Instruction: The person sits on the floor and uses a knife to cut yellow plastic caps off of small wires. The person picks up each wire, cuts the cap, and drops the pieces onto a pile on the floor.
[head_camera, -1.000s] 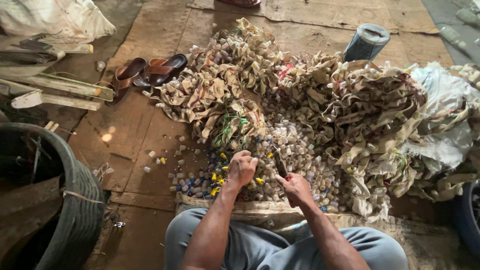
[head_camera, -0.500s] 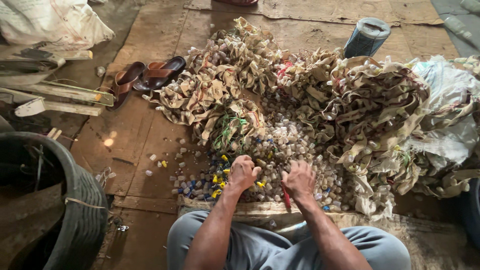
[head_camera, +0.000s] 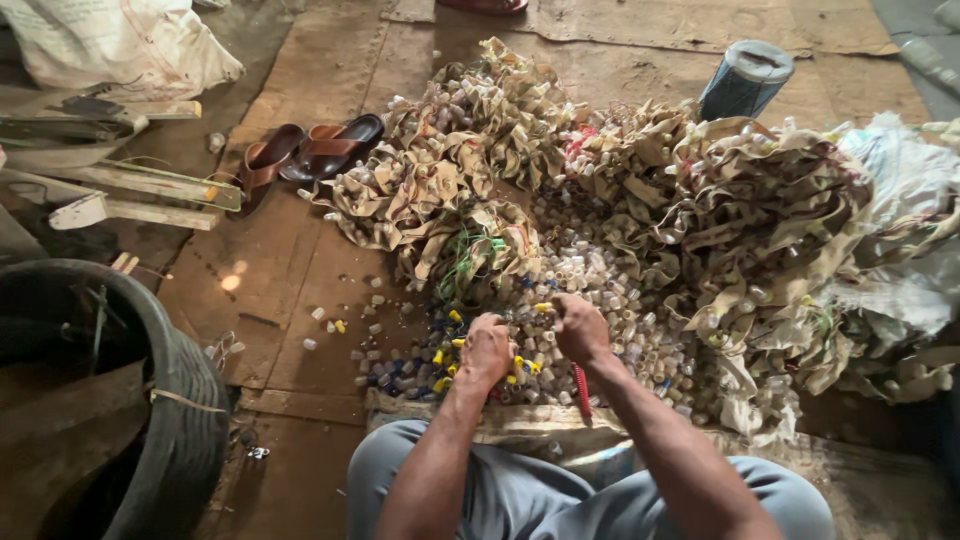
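Brown sandals (head_camera: 315, 150) (a pair), tyre (head_camera: 170, 400), white sack (head_camera: 120, 40)

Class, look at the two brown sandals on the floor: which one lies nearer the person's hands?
The right-hand sandal, the darker one next to the heap of tan strips. The other sandal lies farther left, towards the wooden planks, away from the left hand.
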